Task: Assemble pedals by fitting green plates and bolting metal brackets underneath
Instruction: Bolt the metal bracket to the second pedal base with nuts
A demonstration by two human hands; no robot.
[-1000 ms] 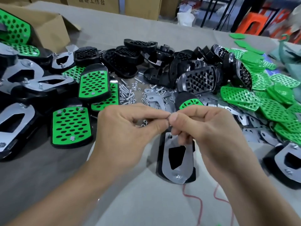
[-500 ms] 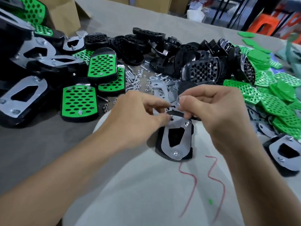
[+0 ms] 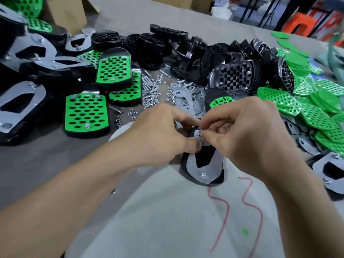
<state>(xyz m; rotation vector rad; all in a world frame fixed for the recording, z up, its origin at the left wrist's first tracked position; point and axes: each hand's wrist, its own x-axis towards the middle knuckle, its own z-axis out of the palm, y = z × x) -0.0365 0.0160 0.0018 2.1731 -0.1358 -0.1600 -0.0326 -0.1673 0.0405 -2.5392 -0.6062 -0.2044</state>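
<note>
left hand [image 3: 163, 131]: grip pinches pedal [image 3: 182, 166] top | right hand [image 3: 247, 135]: grip pinches small nut [image 3: 198, 133] on metal bracket [image 3: 192, 162] | pedal: lies bracket side up on bench [image 3: 55, 164]

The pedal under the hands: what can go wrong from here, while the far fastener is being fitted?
1. The right hand pinches a tiny fastener by its fingertips; it may slip and vanish among the loose nuts.
2. The pedal rests on soft white cloth, so pressing may tip it.
3. The left hand, gripping the pedal's far end, hides the hole; the thread might start crooked.
</note>
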